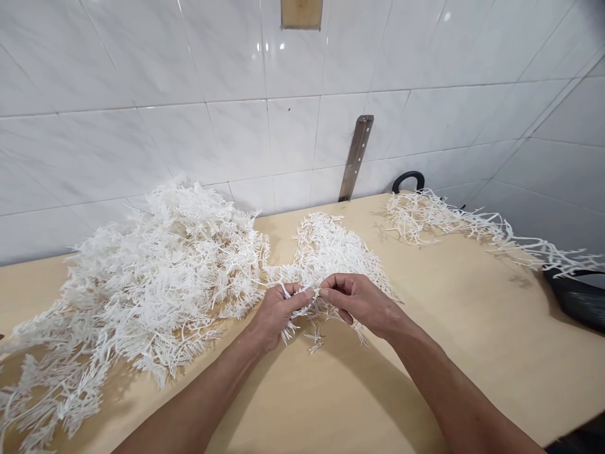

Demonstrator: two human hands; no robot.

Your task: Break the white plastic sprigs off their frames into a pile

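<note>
My left hand [276,312] is closed around some thin white plastic foliage sprigs, whose ends stick out below and above the fingers. Close beside it, my right hand [359,301] pinches at the same white strands, thumb against forefinger; the exact piece between those fingertips is too small to make out. Just beyond both hands lies a low heap of small white sprigs [335,246]. A few loose bits [314,337] rest on the table below the fingers. To the left spreads a big tangled pile of white artificial foliage [165,271].
Bare white branching stems [472,226] stretch along the right of the wooden table [496,340]. A black curved handle [409,179] rises behind them, and a black object [579,299] lies at the right edge. A metal strip [357,157] leans on the tiled wall [236,139].
</note>
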